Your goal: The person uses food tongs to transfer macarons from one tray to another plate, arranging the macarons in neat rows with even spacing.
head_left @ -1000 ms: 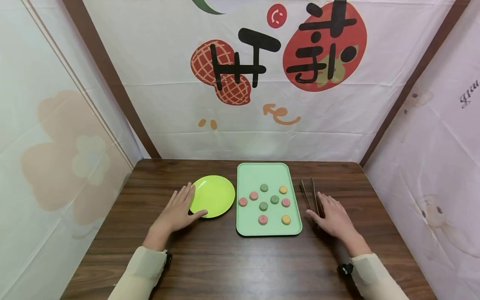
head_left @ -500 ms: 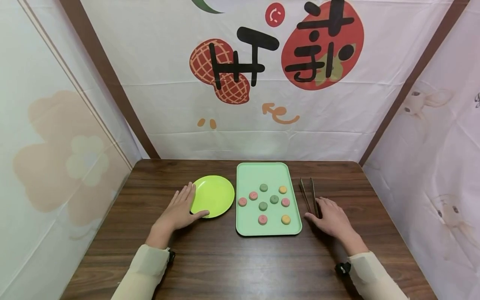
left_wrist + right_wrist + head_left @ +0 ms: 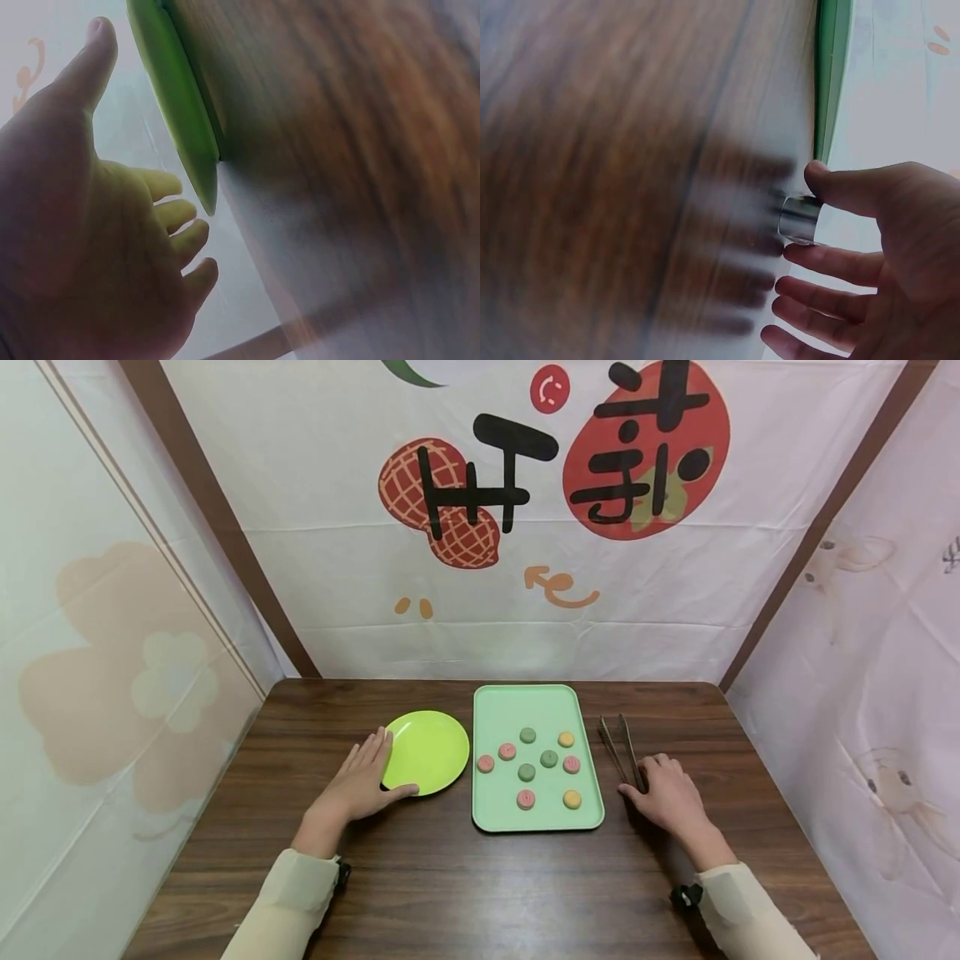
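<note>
My left hand lies beside the lime-green plate, its fingers extended along the left rim and its thumb spread near the front edge. In the left wrist view the palm faces the plate's edge with nothing held. At the right, my right hand pinches the closed end of metal tongs between thumb and index finger. The tongs lie on the table, arms spread and tips pointing away from me. Up close, the right wrist view has the shiny tongs' end between thumb and index; the other fingers are loosely bent.
A mint-green tray lies between plate and tongs. Spread over it are several small macaron-like discs: pink, green and yellow. The dark wooden table meets a printed cloth backdrop behind.
My right hand has come in on the end of the tongs, its fingers bending, and that end has shifted slightly right. The left hand has barely moved.
</note>
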